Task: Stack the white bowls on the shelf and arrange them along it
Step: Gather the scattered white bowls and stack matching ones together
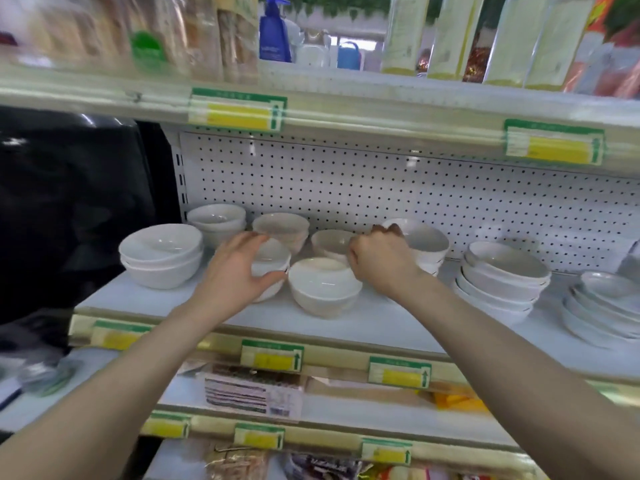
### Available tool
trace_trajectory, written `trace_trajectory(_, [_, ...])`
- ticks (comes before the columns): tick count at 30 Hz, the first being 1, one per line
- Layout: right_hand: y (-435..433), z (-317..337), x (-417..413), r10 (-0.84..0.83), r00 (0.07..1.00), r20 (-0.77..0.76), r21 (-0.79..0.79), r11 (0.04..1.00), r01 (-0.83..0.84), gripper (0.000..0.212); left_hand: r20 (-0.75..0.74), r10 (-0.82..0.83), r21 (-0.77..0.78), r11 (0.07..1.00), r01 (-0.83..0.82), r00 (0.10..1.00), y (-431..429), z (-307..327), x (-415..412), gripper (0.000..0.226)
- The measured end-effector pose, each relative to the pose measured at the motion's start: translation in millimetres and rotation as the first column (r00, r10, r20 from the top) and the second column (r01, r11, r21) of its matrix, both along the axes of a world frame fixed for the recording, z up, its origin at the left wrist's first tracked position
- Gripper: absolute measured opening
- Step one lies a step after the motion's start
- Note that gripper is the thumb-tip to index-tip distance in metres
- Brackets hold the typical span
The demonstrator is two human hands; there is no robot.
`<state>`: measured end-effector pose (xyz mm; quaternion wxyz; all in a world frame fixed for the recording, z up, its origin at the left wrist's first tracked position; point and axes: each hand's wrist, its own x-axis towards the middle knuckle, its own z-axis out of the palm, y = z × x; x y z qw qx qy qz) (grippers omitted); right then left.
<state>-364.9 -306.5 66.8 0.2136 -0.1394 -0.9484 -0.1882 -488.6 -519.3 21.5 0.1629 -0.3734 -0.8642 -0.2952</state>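
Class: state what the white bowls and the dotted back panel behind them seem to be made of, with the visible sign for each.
White bowls: probably glazed ceramic, possibly melamine; smooth, glossy, with bright highlights. Back panel: likely white-painted sheet metal; flat, matt, with regular rows of punched holes.

Back wall: white pegboard panel (pixel 346 181) dotted with rows of small dark holes, rising behind the middle shelf (pixel 166 303).
Upper shelf: pale front rail (pixel 381 116) carrying green-and-yellow price labels (pixel 237 110); a blue pump bottle (pixel 274 32) and tall pale packets (pixel 405 32) stand on it.
Lower shelves: white boards (pixel 346 401) with gold-toned rails, more labels, and wrapped goods (pixel 252 393).
Left side: large glossy black mass (pixel 69 202) beside the unit.
Light: bright and even; green foliage (pixel 329 5) hangs far behind.
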Motion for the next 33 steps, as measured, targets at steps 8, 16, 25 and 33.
trace_trajectory(8, [-9, -26, -16, -0.241, 0.951, 0.192, -0.426, 0.853, 0.302, 0.01, 0.123, 0.02, 0.028, 0.999, -0.024, 0.992, -22, -22, -26, 0.096])
trace_trajectory(16, [-17, -6, -17, -0.347, 0.929, 0.131, -0.485, 0.795, 0.365, 0.013, 0.321, -0.054, 0.186, 0.982, -0.007, 0.945, -23, -29, -35, 0.099])
trace_trajectory(25, [-24, 50, -62, -0.355, 0.935, -0.006, -0.597, 0.751, 0.281, 0.024, 0.385, -0.166, 0.36, 0.933, 0.018, 0.908, -24, -32, -34, 0.086])
trace_trajectory(33, [-62, 15, -112, -0.185, 0.98, 0.073, -0.639, 0.746, 0.189, 0.032, 0.394, -0.2, 0.392, 0.92, 0.033, 0.897, -27, -33, -35, 0.103])
